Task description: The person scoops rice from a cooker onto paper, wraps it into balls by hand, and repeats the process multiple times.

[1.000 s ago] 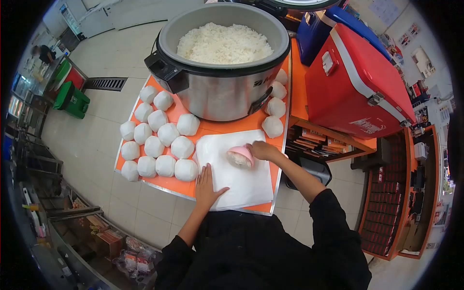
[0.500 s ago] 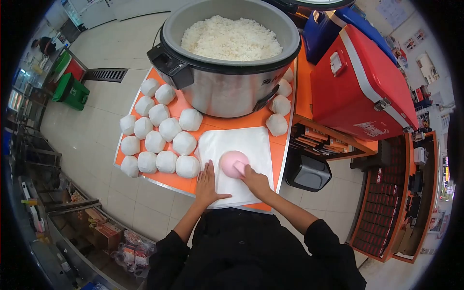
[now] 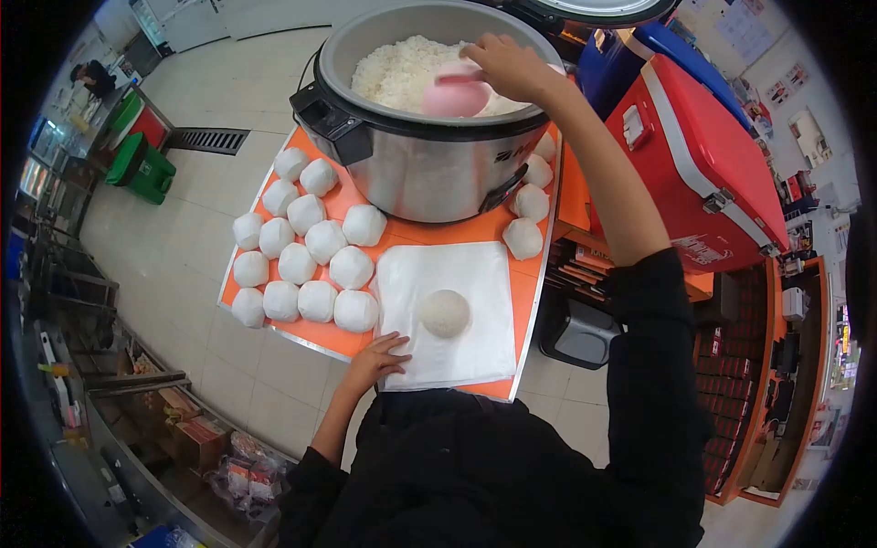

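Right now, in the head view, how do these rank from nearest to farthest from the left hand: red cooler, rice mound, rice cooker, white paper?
1. White paper: right at the left hand, which overlaps its left edge.
2. Rice mound: on the paper, right of the hand.
3. Rice cooker: beyond the paper.
4. Red cooler: far off to the right.

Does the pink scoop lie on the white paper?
No, the right hand's grip holds the pink scoop at the rice in the cooker, while a rice mound sits on the white paper.
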Demonstrator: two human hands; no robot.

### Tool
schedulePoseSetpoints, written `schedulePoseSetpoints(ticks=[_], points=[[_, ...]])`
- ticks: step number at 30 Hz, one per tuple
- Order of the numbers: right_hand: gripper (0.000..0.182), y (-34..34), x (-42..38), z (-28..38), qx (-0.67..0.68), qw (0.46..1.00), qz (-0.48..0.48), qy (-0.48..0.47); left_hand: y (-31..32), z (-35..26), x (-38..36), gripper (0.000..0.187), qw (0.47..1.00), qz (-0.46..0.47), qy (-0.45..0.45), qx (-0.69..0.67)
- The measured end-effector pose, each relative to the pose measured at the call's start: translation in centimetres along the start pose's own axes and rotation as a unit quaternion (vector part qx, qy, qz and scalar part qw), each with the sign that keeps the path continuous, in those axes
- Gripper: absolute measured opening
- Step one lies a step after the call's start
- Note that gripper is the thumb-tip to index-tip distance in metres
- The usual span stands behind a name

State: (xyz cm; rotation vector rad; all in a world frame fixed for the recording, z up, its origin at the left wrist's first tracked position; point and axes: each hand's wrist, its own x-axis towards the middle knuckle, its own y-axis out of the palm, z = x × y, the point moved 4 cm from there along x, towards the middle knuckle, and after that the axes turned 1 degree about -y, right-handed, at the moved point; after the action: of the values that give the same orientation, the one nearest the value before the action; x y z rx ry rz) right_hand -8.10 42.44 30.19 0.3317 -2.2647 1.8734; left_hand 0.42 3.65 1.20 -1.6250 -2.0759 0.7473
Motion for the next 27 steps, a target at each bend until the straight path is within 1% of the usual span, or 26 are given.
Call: schedulePoseSetpoints(ticks=[1,2,4,5,6,7,8,9,10,11,12,13,14,15,16,17,18,19,20,21,22,23,25,26,27], points=[[0.025,-1.1,-0.1,1.4,-0.007,0.991,-0.132,-0.003,0.0,-0.1,-0.1,0.032,1.0,-0.015,0.018,0.015],[0.024,-2.2,-0.6,3.2,-0.011,0.965,-0.26,-0.01,0.2,-0.1,-0.1,0.028,0.999,-0.033,0.033,0.027],[0.026,-2.4,-4.2,9.0,0.108,0.969,-0.217,0.041,0.3,-0.1,-0.2,0.028,0.999,-0.04,0.015,0.032],[0.026,-0.3,-8.5,12.7,0.11,0.963,-0.237,-0.064,0.3,0.0,-0.2,0.027,0.998,-0.045,0.006,0.04],[0.022,2.8,-12.3,17.0,0.204,0.942,-0.258,-0.071,0.1,-0.2,-0.1,0.026,0.996,-0.057,0.04,0.054],[0.019,5.7,-17.1,21.2,0.237,0.961,-0.098,-0.1,0.0,-0.4,0.0,0.026,0.997,-0.056,0.036,0.049],[0.021,8.5,-21.7,24.9,0.28,0.948,-0.098,-0.117,-0.1,-0.7,0.0,0.025,0.997,-0.053,0.03,0.053],[0.017,9.7,-24.3,26.8,0.38,0.919,-0.077,-0.073,-0.1,-0.8,0.2,0.025,0.997,-0.052,0.025,0.058],[0.017,9.8,-25.3,28.1,0.382,0.919,-0.076,-0.071,-0.2,-0.7,0.3,0.017,0.997,-0.043,0.03,0.065],[0.017,10.2,-26.0,28.8,0.381,0.922,-0.061,0.008,-0.2,-1.0,0.6,0.017,0.997,-0.039,0.028,0.063],[0.017,10.8,-26.7,28.9,0.379,0.92,-0.046,0.087,-0.5,-1.0,0.9,0.015,0.997,-0.056,-0.021,0.039],[0.017,11.1,-27.0,29.0,0.381,0.919,-0.044,0.094,-0.7,-1.4,1.1,0.013,0.995,-0.07,-0.07,0.014],[0.016,12.0,-27.2,28.8,0.379,0.916,0.005,0.129,-2.2,-4.9,1.4,0.017,0.969,-0.203,0.022,0.139],[0.016,13.0,-27.4,28.5,0.374,0.911,0.053,0.163,-2.1,-5.8,0.7,0.017,0.97,-0.197,0.026,0.137],[0.018,13.8,-27.8,28.2,0.422,0.879,0.042,0.218,-1.3,-7.5,-0.6,0.019,0.962,-0.18,0.149,0.14],[0.018,13.8,-27.9,28.3,0.42,0.879,0.04,0.224,-0.4,-9.0,-2.1,0.02,0.939,-0.161,0.271,0.14],[0.018,13.4,-28.0,28.3,0.425,0.879,-0.013,0.215,1.9,-7.4,-2.4,0.028,0.956,-0.103,0.234,0.145],[0.018,13.0,-28.2,28.4,0.43,0.877,-0.065,0.202,2.9,-7.0,-1.9,0.028,0.956,-0.101,0.235,0.144],[0.018,13.3,-28.5,28.9,0.43,0.877,-0.067,0.204,3.2,-5.7,-0.6,0.036,0.977,-0.135,0.087,0.142],[0.018,13.5,-29.0,30.0,0.406,0.899,-0.065,0.149,3.3,-4.3,0.3,0.045,0.975,-0.166,-0.062,0.137],[0.018,13.6,-29.5,31.0,0.378,0.919,-0.062,0.093,3.7,-2.8,0.7,0.061,0.969,-0.197,-0.127,0.078],[0.018,13.7,-30.1,31.5,0.374,0.92,-0.061,0.094,4.5,-1.8,0.6,0.061,0.97,-0.197,-0.124,0.075],[0.02,13.8,-31.1,33.0,0.373,0.925,-0.04,0.055,6.2,0.9,-1.0,0.06,0.972,-0.159,-0.123,0.125],[0.02,13.8,-31.6,33.5,0.374,0.925,-0.041,0.054,8.2,4.4,-2.2,0.053,0.97,-0.186,-0.096,0.124],[0.023,13.9,-32.2,34.1,0.392,0.919,-0.016,0.04,7.4,3.1,-1.8,0.053,0.97,-0.186,-0.097,0.125]])
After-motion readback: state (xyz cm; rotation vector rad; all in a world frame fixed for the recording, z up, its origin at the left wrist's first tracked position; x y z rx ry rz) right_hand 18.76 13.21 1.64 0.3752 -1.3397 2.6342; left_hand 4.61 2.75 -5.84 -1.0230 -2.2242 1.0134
